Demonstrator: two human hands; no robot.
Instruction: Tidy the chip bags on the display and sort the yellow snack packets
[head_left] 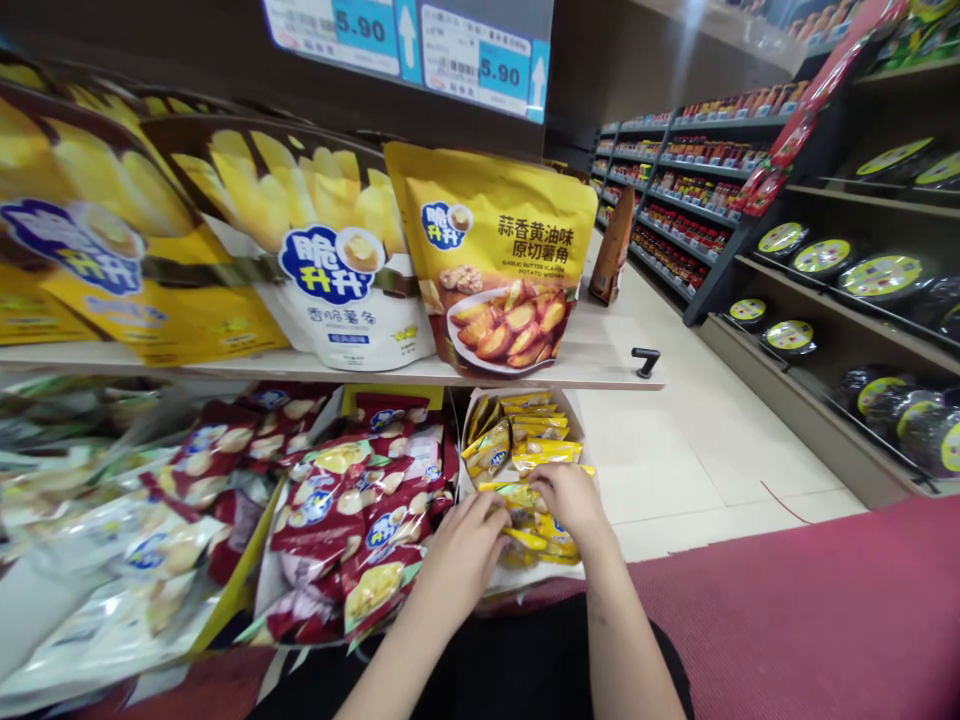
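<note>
Both of my hands reach into a white open box (469, 490) filled with small yellow snack packets (536, 430). My left hand (466, 540) is at the box's left side, its fingers curled onto a yellow packet near the front. At the right side, my right hand (568, 497) has its fingers bent and pinched on a packet close to the middle. The packets stand in rows, some leaning. My fingers partly hide the packets that they touch.
Left of the box lies a carton of dark red snack bags (386, 530), then white bags (142, 555). Above, a shelf edge (600, 370) bears large pouches, including a yellow potato wedge pouch (510, 260). A black hook (645, 361) juts up at its corner.
</note>
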